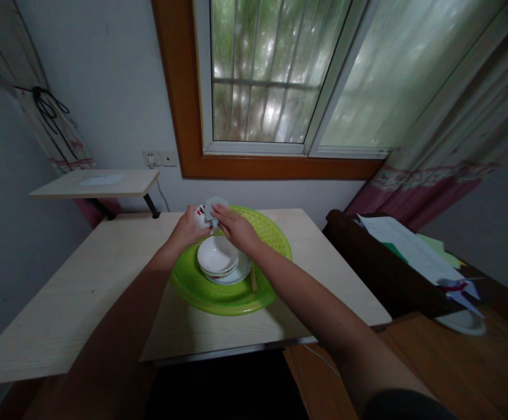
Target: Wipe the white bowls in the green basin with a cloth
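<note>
Wiping station: 1 white piece, 1 cloth, 2 hands engaged

Item 1: white piece with red markings (pixel 200 217), cup or bowl, cannot tell; raised above the far side of your green tray (pixel 225 309), pinched in your left hand (pixel 189 226).
Item 2: pale grey cloth (pixel 215 204), pressed against item 1 under the closed fingers of your right hand (pixel 236 226).
Item 3: white bowls (pixel 218 255), at least 2, stacked on a white plate (pixel 242 272) in the tray.
Item 4: wooden sticks (pixel 254 280), beside the plate.
Support: pale wooden surface (pixel 319 274).
Step in hand: wiping, by the look of it. Next move calls for a steady left grip and even cloth pressure from your right.
</note>
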`<state>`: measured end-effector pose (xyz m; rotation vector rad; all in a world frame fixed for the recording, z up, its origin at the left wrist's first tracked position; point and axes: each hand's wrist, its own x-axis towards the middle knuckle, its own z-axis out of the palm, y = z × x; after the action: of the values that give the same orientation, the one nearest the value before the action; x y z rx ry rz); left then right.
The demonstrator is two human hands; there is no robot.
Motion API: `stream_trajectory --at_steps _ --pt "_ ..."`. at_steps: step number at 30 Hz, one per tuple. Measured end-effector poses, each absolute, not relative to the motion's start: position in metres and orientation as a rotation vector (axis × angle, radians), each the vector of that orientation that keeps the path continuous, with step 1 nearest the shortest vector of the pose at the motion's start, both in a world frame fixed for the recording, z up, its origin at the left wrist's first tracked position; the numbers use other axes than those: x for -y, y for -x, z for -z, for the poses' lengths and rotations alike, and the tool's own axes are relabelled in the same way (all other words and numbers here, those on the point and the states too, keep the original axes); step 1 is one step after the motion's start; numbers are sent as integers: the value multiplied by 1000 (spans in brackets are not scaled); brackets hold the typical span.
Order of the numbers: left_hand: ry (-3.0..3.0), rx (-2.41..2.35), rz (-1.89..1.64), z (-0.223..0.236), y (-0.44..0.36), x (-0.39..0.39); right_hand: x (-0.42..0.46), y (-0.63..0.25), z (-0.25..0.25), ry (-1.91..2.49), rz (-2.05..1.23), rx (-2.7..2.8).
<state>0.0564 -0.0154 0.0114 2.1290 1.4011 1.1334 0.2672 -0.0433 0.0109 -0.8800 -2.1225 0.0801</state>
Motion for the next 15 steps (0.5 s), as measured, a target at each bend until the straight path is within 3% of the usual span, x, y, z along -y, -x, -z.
stream_trajectory --at_steps 6,15 --pt "-2049 -1447 -1217 -12 -57 13 45 -261 -12 781 -58 2194" --pt "-1850 -1662 -1308 -21 -56 17 41 -278 -12 1197 -196 1968"
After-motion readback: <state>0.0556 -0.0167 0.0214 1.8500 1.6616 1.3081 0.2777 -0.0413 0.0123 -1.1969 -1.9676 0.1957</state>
